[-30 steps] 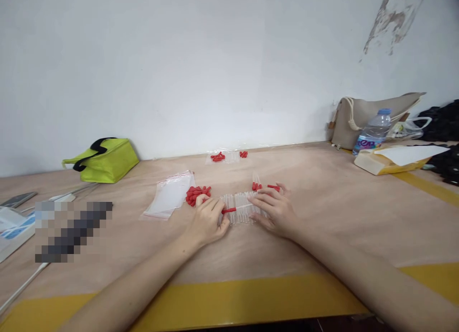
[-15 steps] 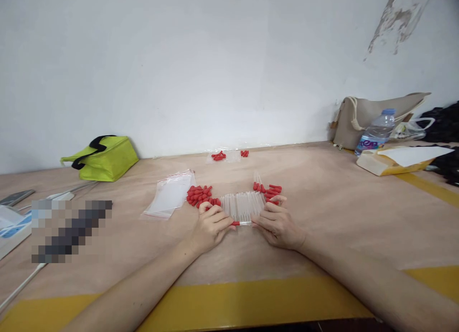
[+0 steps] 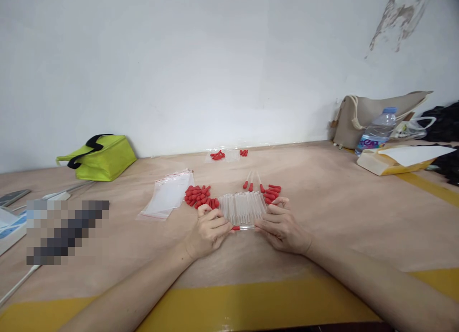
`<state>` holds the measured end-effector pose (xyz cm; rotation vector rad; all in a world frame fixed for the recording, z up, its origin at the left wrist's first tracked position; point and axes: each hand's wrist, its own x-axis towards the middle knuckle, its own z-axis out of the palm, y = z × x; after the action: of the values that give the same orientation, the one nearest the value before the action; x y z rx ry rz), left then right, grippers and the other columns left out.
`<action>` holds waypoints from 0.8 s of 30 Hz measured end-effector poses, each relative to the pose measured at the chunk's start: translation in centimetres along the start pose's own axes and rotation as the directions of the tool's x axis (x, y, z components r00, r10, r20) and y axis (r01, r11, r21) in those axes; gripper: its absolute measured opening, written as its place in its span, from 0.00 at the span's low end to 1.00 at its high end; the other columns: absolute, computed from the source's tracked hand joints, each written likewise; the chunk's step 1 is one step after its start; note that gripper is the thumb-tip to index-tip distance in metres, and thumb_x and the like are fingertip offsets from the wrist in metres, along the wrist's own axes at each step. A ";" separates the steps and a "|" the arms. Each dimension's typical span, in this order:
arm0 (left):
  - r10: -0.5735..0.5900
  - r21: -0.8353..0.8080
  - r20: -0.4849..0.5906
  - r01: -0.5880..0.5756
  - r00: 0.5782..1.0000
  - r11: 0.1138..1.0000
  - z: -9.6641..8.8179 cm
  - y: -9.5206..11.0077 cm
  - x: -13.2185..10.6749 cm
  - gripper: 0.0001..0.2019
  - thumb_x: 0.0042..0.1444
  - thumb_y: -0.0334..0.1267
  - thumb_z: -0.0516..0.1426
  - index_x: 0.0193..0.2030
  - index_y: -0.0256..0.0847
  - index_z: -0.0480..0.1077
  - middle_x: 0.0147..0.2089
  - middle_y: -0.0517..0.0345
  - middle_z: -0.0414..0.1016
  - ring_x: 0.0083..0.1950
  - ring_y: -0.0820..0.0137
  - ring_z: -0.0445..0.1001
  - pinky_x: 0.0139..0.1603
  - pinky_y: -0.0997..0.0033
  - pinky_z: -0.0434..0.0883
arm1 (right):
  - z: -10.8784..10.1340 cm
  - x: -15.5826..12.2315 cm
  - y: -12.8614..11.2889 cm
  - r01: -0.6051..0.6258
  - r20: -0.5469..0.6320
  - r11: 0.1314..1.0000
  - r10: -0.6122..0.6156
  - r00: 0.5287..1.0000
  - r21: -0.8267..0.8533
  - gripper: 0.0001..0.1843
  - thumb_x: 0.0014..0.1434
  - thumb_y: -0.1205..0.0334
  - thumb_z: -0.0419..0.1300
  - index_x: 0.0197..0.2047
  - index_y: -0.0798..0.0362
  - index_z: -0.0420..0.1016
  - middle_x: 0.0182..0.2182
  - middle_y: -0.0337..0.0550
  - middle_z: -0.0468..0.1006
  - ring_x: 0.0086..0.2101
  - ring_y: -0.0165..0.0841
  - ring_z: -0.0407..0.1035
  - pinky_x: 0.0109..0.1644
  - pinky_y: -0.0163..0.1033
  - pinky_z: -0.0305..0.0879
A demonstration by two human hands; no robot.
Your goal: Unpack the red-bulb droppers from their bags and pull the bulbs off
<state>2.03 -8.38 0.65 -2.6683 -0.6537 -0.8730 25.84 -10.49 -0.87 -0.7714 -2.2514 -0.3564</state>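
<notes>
Between my two hands lies a dropper point(image 3: 246, 227), a clear tube with a red rubber bulb at its left end. My left hand point(image 3: 211, 229) is closed on the red bulb point(image 3: 235, 227), which its fingers partly hide. The clear tube's right end is pinched by my right hand point(image 3: 283, 226). Just beyond is a row of clear dropper tubes point(image 3: 242, 207). Red rubber bulbs point(image 3: 198, 195) are heaped to the left of the row, and more red bulbs point(image 3: 272, 192) lie near my right hand. Several assembled droppers point(image 3: 251, 184) lie behind the row.
Clear zip bags point(image 3: 168, 195) lie left of the bulbs. Near the wall is a bag with red bulbs and tubes point(image 3: 229, 155). A lime-green bag point(image 3: 105, 160) stands at left. A water bottle point(image 3: 376, 131), a beige bag point(image 3: 349, 121) and a yellow-and-white packet point(image 3: 394, 162) are at right.
My hands have moved slightly apart, and more of the clear tube shows between them. The view has shifted a little, and the droppers behind the row show more fully.
</notes>
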 end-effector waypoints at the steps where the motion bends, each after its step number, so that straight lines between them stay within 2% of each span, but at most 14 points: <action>1: 0.008 -0.002 -0.013 -0.008 1.000 1.000 0.0 0.0 0.0 0.06 0.56 0.33 0.53 0.29 0.41 0.68 0.24 0.63 0.72 0.33 0.71 0.67 0.41 0.62 0.53 | 0.0 -0.1 0.1 0.002 -0.001 1.000 -0.002 1.000 0.005 0.10 0.58 0.63 0.52 0.29 0.52 0.72 0.18 0.36 0.67 0.26 0.29 0.54 0.39 0.40 0.48; 5: 0.004 -0.011 -0.076 -0.005 0.997 1.000 -0.2 -0.6 -0.5 0.04 0.55 0.32 0.54 0.30 0.41 0.68 0.25 0.63 0.72 0.33 0.72 0.66 0.41 0.62 0.54 | -0.6 -0.3 1.0 -0.009 -0.043 1.000 0.010 0.999 0.030 0.10 0.58 0.64 0.52 0.27 0.52 0.71 0.18 0.36 0.67 0.26 0.29 0.55 0.41 0.41 0.47; 8: -0.056 -0.004 -0.106 0.056 0.993 0.998 -0.4 -1.4 -1.0 0.04 0.55 0.31 0.53 0.32 0.40 0.67 0.26 0.61 0.71 0.32 0.72 0.66 0.39 0.63 0.56 | -1.2 -0.1 2.1 -0.147 -0.121 0.989 0.149 0.981 0.025 0.10 0.58 0.64 0.53 0.27 0.52 0.72 0.18 0.36 0.68 0.26 0.28 0.57 0.42 0.42 0.46; 11: -0.084 -0.075 -0.115 0.076 0.990 0.994 -0.2 -1.8 -1.3 0.04 0.56 0.31 0.53 0.37 0.39 0.67 0.31 0.58 0.70 0.33 0.72 0.66 0.38 0.67 0.61 | -1.3 0.1 2.5 -0.225 -0.126 0.974 0.225 0.966 0.021 0.08 0.58 0.62 0.54 0.33 0.50 0.74 0.21 0.36 0.72 0.28 0.29 0.61 0.44 0.43 0.46; 13: -0.167 -0.134 -0.131 0.150 0.977 0.980 0.1 -1.9 -1.2 0.08 0.58 0.30 0.51 0.43 0.39 0.67 0.36 0.55 0.68 0.37 0.72 0.66 0.39 0.69 0.64 | -1.0 0.2 2.5 -0.259 -0.116 0.966 0.259 0.959 0.010 0.09 0.58 0.62 0.53 0.38 0.49 0.74 0.24 0.38 0.74 0.30 0.30 0.64 0.45 0.42 0.47; 16: -0.365 -0.154 -0.206 0.338 0.908 0.928 -0.1 -2.3 -0.6 0.13 0.59 0.30 0.48 0.49 0.38 0.65 0.41 0.51 0.62 0.43 0.70 0.65 0.45 0.68 0.66 | -0.4 0.1 2.3 -0.359 -0.137 0.933 0.356 0.924 0.005 0.12 0.59 0.62 0.51 0.42 0.49 0.74 0.29 0.40 0.77 0.32 0.30 0.66 0.44 0.41 0.49; 20: -0.534 -0.132 -0.266 0.518 0.803 0.845 -1.6 -4.8 0.4 0.13 0.58 0.35 0.48 0.48 0.39 0.68 0.41 0.51 0.61 0.43 0.68 0.66 0.45 0.66 0.66 | 0.1 0.7 2.2 -0.400 -0.193 0.916 0.399 0.896 0.038 0.11 0.58 0.62 0.52 0.40 0.48 0.75 0.29 0.39 0.77 0.31 0.29 0.68 0.43 0.40 0.50; 22: -0.603 -0.154 -0.205 0.584 0.771 0.797 -2.5 -6.9 0.8 0.13 0.57 0.37 0.49 0.47 0.40 0.68 0.38 0.54 0.64 0.40 0.69 0.67 0.42 0.67 0.67 | 0.2 1.6 2.1 -0.361 -0.212 0.932 0.360 0.909 0.035 0.10 0.58 0.62 0.53 0.38 0.48 0.76 0.27 0.38 0.77 0.29 0.28 0.67 0.43 0.40 0.50; 24: -0.670 -0.203 -0.071 0.647 0.738 0.735 -3.1 -9.1 1.2 0.16 0.55 0.39 0.51 0.51 0.41 0.64 0.35 0.57 0.68 0.35 0.70 0.69 0.38 0.69 0.67 | 0.3 2.9 1.9 -0.307 -0.205 0.952 0.301 0.931 0.005 0.10 0.58 0.62 0.53 0.35 0.48 0.76 0.24 0.37 0.77 0.28 0.28 0.65 0.43 0.40 0.49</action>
<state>-3.08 -1.18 4.73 -2.4687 -1.6214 -1.3195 25.21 -7.69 0.99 -1.0335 -1.9028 -0.3016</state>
